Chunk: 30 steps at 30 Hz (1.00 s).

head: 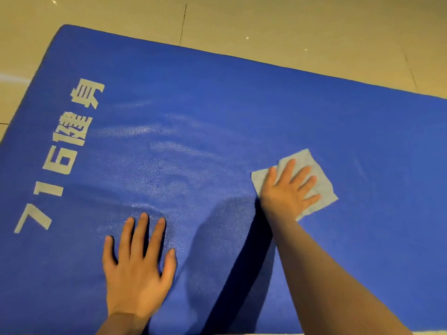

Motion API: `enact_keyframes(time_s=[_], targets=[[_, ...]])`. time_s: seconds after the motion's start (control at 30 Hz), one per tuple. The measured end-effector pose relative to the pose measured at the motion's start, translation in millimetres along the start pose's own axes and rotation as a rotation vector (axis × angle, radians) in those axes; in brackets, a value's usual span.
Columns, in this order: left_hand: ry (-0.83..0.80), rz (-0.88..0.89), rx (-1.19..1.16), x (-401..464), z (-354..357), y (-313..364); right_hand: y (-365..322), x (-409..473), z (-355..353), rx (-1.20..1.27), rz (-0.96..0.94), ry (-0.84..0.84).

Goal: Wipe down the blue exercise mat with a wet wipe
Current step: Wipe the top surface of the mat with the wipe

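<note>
Wiping mid-mat: the right hand [289, 187] presses the wet wipe [321, 184] flat, fingers straight. The left hand [137, 262] braces the blue mat [242, 105], fingers spread. Next, probably sweep right onto the dry stretch.

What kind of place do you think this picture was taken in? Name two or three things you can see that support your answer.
Probably indoors, perhaps a gym or home workout spot. A blue exercise mat with pale printed lettering lies on a glossy beige tiled floor with visible grout lines.
</note>
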<state>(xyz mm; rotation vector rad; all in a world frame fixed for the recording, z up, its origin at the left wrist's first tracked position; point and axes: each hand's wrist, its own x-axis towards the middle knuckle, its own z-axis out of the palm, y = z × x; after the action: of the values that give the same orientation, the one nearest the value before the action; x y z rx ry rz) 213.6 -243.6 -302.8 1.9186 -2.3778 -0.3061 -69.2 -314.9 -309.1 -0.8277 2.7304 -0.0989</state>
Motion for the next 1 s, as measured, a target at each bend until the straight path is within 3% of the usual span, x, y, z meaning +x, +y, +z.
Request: enact_keyframes(time_s=[0.13, 0.3, 0.4, 0.6, 0.73, 0.83, 1.0], targets=[[-0.027, -0.011, 0.011, 3, -1, 0, -70, -62, 36, -0.072, -0.718, 0.082], [-0.044, -0.017, -0.002, 4, -4, 0, -70, -101, 46, -0.078, -1.122, -0.019], [-0.038, 0.011, 0.013, 4, -3, -1, -23, -63, 30, -0.092, -1.087, 0.001], [0.003, 0.022, 0.016, 2, -1, -4, 102, -34, -14, -0.101, -0.313, -0.05], [0.031, 0.027, 0.035, 2, -1, -3, 116, -87, -4, -0.036, -0.064, -0.03], [0.03, 0.028, 0.036, 4, -1, -3, 76, -135, 20, -0.078, -0.231, -0.014], [0.028, 0.028, 0.045, 1, 3, -4, 19, -148, 35, -0.132, -0.959, -0.043]])
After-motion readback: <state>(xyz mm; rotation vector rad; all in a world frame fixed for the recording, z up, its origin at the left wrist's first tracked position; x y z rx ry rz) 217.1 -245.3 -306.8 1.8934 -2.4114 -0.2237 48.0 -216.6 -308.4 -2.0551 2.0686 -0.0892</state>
